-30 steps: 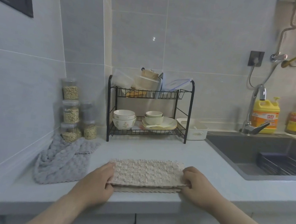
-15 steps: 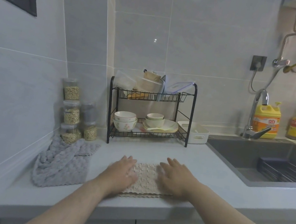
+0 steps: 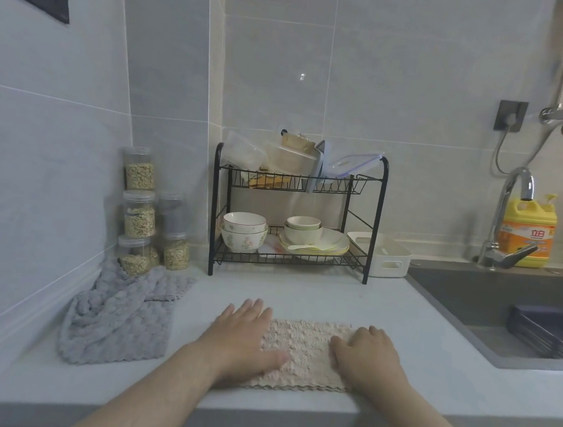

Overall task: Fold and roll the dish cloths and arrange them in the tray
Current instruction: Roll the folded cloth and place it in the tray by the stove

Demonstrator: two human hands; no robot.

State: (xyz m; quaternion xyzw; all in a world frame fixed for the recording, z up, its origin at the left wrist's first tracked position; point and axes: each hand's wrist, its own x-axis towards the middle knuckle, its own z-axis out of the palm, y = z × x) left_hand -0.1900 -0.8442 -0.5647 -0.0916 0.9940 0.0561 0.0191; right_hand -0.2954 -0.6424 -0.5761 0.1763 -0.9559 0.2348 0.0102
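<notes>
The folded beige dish cloth lay near the front edge of the table, its long axis running left to right and its stacked scalloped edges pointing toward me. My left hand pressed flat on its left end, fingers straight and close together, reaching past the far edge, thumb spread rightward over the cloth. My right hand lay on top of the right end, fingers lightly bent, pinching nothing that I could see. A grey dish cloth lay crumpled to the left. The white tray stood behind, beside the dish rack. The yellow detergent bottle read "立白".
</notes>
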